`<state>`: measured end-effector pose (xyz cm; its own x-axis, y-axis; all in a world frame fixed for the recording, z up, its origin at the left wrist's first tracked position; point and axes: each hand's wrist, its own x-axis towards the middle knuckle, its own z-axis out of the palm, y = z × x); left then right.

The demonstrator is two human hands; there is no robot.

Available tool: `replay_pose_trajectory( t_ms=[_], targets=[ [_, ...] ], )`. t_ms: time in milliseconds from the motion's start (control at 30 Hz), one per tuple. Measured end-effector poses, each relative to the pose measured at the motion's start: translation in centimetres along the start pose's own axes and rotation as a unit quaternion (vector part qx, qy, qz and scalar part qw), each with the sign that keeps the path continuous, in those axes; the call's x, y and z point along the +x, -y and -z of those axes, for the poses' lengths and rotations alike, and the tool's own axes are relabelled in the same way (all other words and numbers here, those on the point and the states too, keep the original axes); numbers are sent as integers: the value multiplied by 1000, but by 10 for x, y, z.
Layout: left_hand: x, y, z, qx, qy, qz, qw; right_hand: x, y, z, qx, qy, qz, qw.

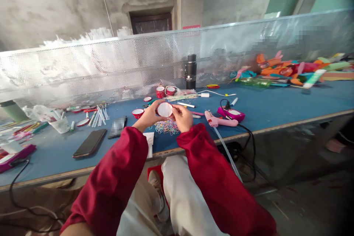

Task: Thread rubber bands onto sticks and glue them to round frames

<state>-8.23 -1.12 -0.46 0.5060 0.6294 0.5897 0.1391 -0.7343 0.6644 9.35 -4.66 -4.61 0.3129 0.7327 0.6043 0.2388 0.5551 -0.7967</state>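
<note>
Both my hands are raised over the blue worktable [276, 108], in red sleeves. My left hand [149, 116] grips a small round cup [165, 110], its white bottom facing me. My right hand [182, 117] has its fingers pinched against the cup's right edge; I cannot tell whether anything small is between them. Just below the hands lies a heap of coloured rubber bands [166, 127]. A red-rimmed cup [137, 113] stands just left of my left hand.
A pink glue gun [218, 120] with a glue stick lies to the right, by a pink box [231, 113]. Two phones [90, 142] [117, 127] lie left. White sticks [99, 116], red cups [165, 91] and a black flask [190, 71] stand before the perforated screen [83, 70]. Colourful toys [287, 70] are piled far right.
</note>
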Motion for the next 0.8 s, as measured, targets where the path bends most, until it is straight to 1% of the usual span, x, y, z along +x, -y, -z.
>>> replay_pose_trajectory(
  t_ms=[67, 200, 267, 400, 500, 600, 800],
  targets=[
    [-1, -4, -1, -27, -5, 15, 1000, 0, -1, 0, 1, -5, 7, 1000],
    [-3, -12, -2, -84, -12, 80, 993, 2, -4, 1, -24, -31, 35, 999],
    [-2, -16, -2, -90, -37, 96, 991, 2, -4, 1, -29, -32, 45, 998],
    [2, -18, 1, -128, -107, 118, 979, 1, -2, 1, -16, -18, 48, 999],
    [4, -15, 2, -139, -131, 135, 972, 0, 1, 1, -8, -10, 44, 999],
    [5, -11, 3, -139, -132, 136, 972, -1, 2, 1, -1, 1, 43, 999],
    [5, -8, 5, -108, -133, 109, 979, -1, 3, 1, 12, 22, 56, 998]
  ],
)
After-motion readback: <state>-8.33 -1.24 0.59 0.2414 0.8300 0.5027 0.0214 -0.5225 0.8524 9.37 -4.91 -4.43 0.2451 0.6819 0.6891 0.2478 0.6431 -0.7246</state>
